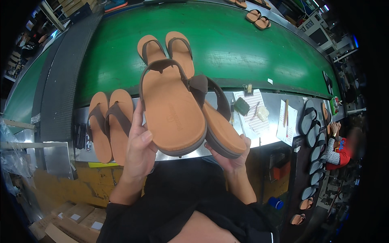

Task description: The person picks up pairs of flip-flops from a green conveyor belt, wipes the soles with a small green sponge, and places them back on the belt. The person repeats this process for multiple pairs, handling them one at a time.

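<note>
My left hand (139, 152) grips a tan flip-flop (174, 115) with a brown strap, its thumb on the footbed edge and the heel tilted toward me. In my right hand (234, 161) is a matching flip-flop (223, 131), turned partly on its side so that its grey-brown sole edge shows. The two touch near their straps. Beyond them, another tan pair (184, 56) lies on the green conveyor belt (243, 52). Left of my left hand, a further pair (120, 107) with brown straps rests on the metal ledge (166, 154).
Right of my hands, a dotted white sheet (252, 125), a dark green block (242, 106) and a paper with a pencil (287, 115) lie on the ledge. A row of sandals (315, 166) runs down the right side, near a person in red (340, 152). Cardboard boxes (77, 214) sit lower left.
</note>
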`<state>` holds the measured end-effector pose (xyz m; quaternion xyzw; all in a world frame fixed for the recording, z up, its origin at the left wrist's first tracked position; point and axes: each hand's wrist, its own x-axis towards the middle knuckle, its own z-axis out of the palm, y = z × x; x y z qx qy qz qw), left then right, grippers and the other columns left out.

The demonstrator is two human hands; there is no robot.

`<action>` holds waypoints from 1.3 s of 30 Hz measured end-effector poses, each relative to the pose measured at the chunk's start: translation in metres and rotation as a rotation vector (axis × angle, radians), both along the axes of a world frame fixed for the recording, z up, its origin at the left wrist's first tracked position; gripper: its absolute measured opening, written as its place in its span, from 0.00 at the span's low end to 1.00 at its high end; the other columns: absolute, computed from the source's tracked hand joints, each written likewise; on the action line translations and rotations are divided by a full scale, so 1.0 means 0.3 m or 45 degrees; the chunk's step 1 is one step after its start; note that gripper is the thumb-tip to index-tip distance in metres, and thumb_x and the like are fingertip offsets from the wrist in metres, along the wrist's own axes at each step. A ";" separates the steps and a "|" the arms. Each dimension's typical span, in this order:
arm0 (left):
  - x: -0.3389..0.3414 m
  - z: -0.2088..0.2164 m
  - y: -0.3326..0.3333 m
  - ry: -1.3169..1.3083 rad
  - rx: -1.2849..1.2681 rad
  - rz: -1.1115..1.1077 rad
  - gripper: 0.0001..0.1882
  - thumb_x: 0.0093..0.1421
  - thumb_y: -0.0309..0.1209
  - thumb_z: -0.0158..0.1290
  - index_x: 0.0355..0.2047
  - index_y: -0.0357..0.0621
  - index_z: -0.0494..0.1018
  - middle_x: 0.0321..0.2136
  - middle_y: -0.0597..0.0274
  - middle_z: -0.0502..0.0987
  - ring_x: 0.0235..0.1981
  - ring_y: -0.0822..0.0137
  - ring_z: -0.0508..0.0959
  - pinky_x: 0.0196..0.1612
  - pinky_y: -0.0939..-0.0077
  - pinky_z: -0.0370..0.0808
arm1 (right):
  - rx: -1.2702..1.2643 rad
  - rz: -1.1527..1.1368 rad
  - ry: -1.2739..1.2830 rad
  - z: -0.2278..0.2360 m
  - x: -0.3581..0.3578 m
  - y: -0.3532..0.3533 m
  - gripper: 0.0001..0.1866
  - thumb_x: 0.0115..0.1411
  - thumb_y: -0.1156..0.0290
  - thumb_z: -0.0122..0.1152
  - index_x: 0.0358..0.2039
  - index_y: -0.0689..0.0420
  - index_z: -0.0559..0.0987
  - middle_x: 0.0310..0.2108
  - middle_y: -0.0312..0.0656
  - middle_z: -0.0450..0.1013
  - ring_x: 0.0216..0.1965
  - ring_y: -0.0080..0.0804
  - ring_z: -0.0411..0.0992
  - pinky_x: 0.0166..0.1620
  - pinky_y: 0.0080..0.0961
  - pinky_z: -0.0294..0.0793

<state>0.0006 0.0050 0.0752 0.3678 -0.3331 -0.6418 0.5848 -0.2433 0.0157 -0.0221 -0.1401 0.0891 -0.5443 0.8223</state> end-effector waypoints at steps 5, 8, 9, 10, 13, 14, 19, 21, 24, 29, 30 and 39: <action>0.031 -0.039 0.004 0.138 -0.100 -0.073 0.56 0.52 0.41 0.57 0.72 0.42 0.34 0.66 0.47 0.55 0.67 0.55 0.61 0.66 0.62 0.60 | -0.135 0.019 0.132 0.030 -0.008 -0.015 0.42 0.56 0.53 0.59 0.67 0.58 0.56 0.63 0.48 0.63 0.63 0.39 0.64 0.63 0.40 0.66; 0.045 -0.099 -0.005 0.171 -0.197 -0.188 0.53 0.53 0.37 0.57 0.72 0.45 0.37 0.66 0.50 0.56 0.66 0.56 0.61 0.66 0.63 0.60 | -0.156 -0.052 0.385 0.031 0.008 -0.032 0.39 0.60 0.61 0.57 0.67 0.58 0.54 0.60 0.48 0.65 0.60 0.38 0.67 0.61 0.36 0.69; 0.035 -0.133 -0.020 0.169 -0.183 -0.170 0.50 0.55 0.36 0.56 0.72 0.45 0.38 0.66 0.51 0.57 0.66 0.57 0.62 0.66 0.63 0.60 | -0.049 -0.053 0.523 0.019 0.024 -0.055 0.36 0.62 0.63 0.56 0.67 0.58 0.55 0.59 0.47 0.66 0.59 0.37 0.68 0.60 0.35 0.70; 0.029 -0.165 -0.027 0.165 -0.162 -0.151 0.48 0.57 0.34 0.55 0.72 0.46 0.39 0.66 0.53 0.58 0.65 0.58 0.63 0.65 0.64 0.61 | 0.146 -0.057 0.719 0.007 0.037 -0.068 0.33 0.64 0.64 0.55 0.67 0.58 0.56 0.58 0.46 0.67 0.58 0.37 0.69 0.59 0.34 0.71; -0.019 -0.275 -0.056 -0.059 0.131 0.012 0.26 0.72 0.36 0.42 0.67 0.42 0.55 0.59 0.59 0.67 0.58 0.68 0.69 0.59 0.69 0.69 | 0.318 -0.253 0.822 -0.043 0.110 -0.100 0.22 0.70 0.61 0.49 0.59 0.61 0.67 0.50 0.41 0.73 0.49 0.29 0.74 0.51 0.28 0.76; -0.031 -0.304 -0.057 0.056 0.148 0.005 0.25 0.73 0.39 0.41 0.65 0.41 0.57 0.57 0.59 0.69 0.57 0.68 0.71 0.58 0.70 0.70 | 0.278 -0.247 0.721 -0.053 0.120 -0.098 0.22 0.71 0.60 0.48 0.58 0.61 0.67 0.50 0.41 0.73 0.48 0.28 0.74 0.50 0.27 0.76; -0.066 -0.366 -0.019 0.241 0.347 -0.142 0.26 0.73 0.46 0.37 0.61 0.39 0.62 0.51 0.59 0.73 0.51 0.69 0.76 0.53 0.73 0.74 | 0.399 -0.100 0.740 -0.077 0.162 -0.063 0.26 0.71 0.54 0.46 0.58 0.62 0.67 0.50 0.41 0.73 0.49 0.27 0.74 0.50 0.27 0.75; -0.091 -0.369 0.006 0.303 0.381 -0.194 0.26 0.73 0.46 0.37 0.60 0.37 0.63 0.51 0.59 0.73 0.50 0.69 0.76 0.52 0.73 0.75 | 0.394 -0.101 0.723 -0.084 0.189 -0.048 0.26 0.71 0.53 0.45 0.57 0.61 0.68 0.49 0.41 0.73 0.48 0.27 0.74 0.51 0.27 0.75; -0.119 -0.373 0.038 0.430 0.409 -0.201 0.26 0.73 0.46 0.38 0.58 0.37 0.65 0.50 0.59 0.74 0.49 0.70 0.76 0.50 0.75 0.77 | 0.450 -0.036 0.684 -0.084 0.207 -0.019 0.26 0.70 0.53 0.45 0.57 0.61 0.69 0.49 0.41 0.74 0.48 0.27 0.74 0.52 0.27 0.74; -0.103 -0.382 0.044 0.426 0.306 -0.296 0.23 0.72 0.44 0.41 0.56 0.38 0.66 0.47 0.59 0.75 0.44 0.71 0.78 0.44 0.76 0.79 | 0.401 0.016 0.605 -0.084 0.193 -0.005 0.25 0.70 0.53 0.46 0.58 0.59 0.69 0.49 0.41 0.74 0.48 0.28 0.74 0.51 0.28 0.75; -0.096 -0.383 0.042 0.432 0.289 -0.331 0.22 0.72 0.43 0.41 0.56 0.39 0.67 0.46 0.60 0.75 0.43 0.71 0.78 0.43 0.77 0.79 | 0.468 0.021 0.658 -0.087 0.189 -0.005 0.25 0.70 0.53 0.46 0.58 0.59 0.69 0.48 0.41 0.74 0.48 0.28 0.74 0.50 0.27 0.76; -0.073 -0.436 0.046 0.318 0.194 -0.497 0.19 0.72 0.41 0.44 0.54 0.41 0.68 0.42 0.62 0.74 0.41 0.72 0.76 0.42 0.75 0.76 | 0.224 -0.005 0.469 -0.204 0.127 0.004 0.18 0.64 0.59 0.58 0.49 0.55 0.74 0.27 0.40 0.73 0.22 0.28 0.72 0.24 0.22 0.73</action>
